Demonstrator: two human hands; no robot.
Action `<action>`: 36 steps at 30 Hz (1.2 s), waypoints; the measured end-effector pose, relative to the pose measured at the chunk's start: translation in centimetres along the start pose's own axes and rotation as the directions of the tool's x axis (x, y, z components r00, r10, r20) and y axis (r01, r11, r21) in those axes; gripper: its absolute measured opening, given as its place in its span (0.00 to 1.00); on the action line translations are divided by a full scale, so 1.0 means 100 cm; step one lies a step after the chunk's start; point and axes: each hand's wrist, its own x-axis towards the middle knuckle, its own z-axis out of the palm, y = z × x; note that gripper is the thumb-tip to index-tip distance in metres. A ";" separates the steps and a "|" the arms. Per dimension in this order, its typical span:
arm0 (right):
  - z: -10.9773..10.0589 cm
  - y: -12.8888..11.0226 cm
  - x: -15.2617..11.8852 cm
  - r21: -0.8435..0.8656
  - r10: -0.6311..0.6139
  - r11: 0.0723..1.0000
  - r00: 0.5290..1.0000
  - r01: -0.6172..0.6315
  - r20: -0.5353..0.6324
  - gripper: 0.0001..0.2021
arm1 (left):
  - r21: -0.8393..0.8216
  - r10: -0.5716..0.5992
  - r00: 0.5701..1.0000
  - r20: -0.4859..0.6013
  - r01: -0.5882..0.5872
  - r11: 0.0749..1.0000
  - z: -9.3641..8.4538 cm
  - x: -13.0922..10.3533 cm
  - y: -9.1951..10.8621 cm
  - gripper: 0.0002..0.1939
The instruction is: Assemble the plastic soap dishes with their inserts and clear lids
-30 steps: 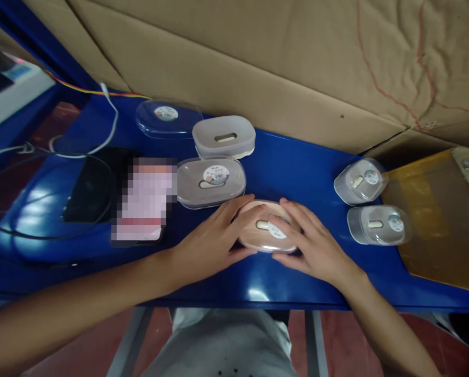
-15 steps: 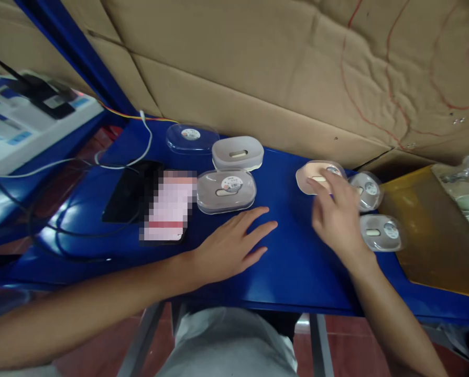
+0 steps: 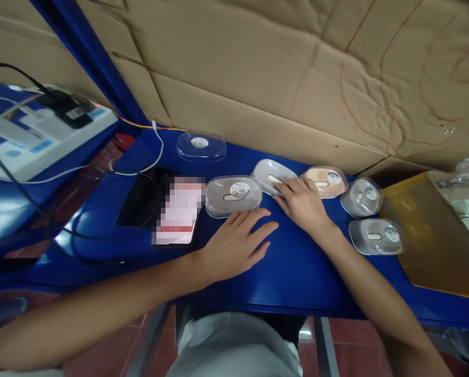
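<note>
My right hand [image 3: 303,205] has its fingertips on the right side of a grey oval plastic box [image 3: 268,168], which has a pale slot in its top, shows no label and sits at a slant. My left hand [image 3: 238,243] rests on the table with fingers spread, just in front of a labelled grey oval box [image 3: 218,196] under a clear cover. Behind my right hand is a peach oval box [image 3: 311,177], also covered and labelled. Two more covered grey boxes, a rear one [image 3: 352,201] and a front one [image 3: 362,241], stand to the right.
A loose clear lid [image 3: 214,151] with a label lies at the back of the blue table [image 3: 297,277]. Left are a lit phone [image 3: 179,209], a dark flat item [image 3: 134,201], cables and a power strip [image 3: 104,118]. A taped carton [image 3: 434,246] stands right; cardboard [image 3: 238,68] lines the back.
My right hand has moved left from the peach box to the unlabelled grey box. That box has shifted right and nearer, away from the loose lid, and turned. My left hand stays put.
</note>
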 end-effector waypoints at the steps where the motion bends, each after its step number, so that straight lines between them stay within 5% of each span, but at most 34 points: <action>1: -0.004 0.001 -0.024 0.018 0.004 1.000 0.999 -0.003 -0.032 0.17 | 0.002 0.004 1.000 -0.004 -0.004 1.000 0.000 0.000 0.000 0.17; 5: -0.027 -0.001 -0.105 0.296 0.001 0.955 0.998 0.020 -0.069 0.15 | -0.045 0.025 1.000 0.002 -0.025 0.999 0.003 -0.001 0.002 0.19; 8: -0.041 -0.004 -0.125 0.456 0.093 0.890 0.987 -0.023 -0.131 0.13 | -0.088 0.073 0.997 0.026 -0.070 0.994 0.005 -0.003 0.007 0.25; 12: -0.046 0.000 -0.110 0.600 0.222 0.795 0.964 -0.091 -0.148 0.07 | -0.048 0.117 0.993 0.007 -0.117 0.992 0.004 -0.002 0.012 0.30; 17: -0.044 -0.004 -0.096 0.817 0.343 0.533 0.939 -0.219 0.028 0.11 | 0.090 0.134 0.990 0.051 -0.138 0.986 -0.003 0.002 0.014 0.27; 25: -0.033 -0.009 -0.096 0.863 0.561 0.329 0.815 -0.384 0.149 0.20 | 0.164 0.176 0.984 0.025 -0.178 0.970 -0.003 -0.003 0.020 0.26; 30: -0.037 -0.013 -0.096 0.863 0.569 0.306 0.804 -0.401 0.172 0.22 | 0.240 0.266 0.959 -0.098 -0.236 0.941 0.000 -0.004 0.020 0.23; 36: -0.041 -0.036 -0.104 0.887 0.371 0.242 0.882 -0.392 0.289 0.19 | 0.170 0.301 0.916 -0.266 -0.263 0.950 -0.009 -0.001 0.012 0.15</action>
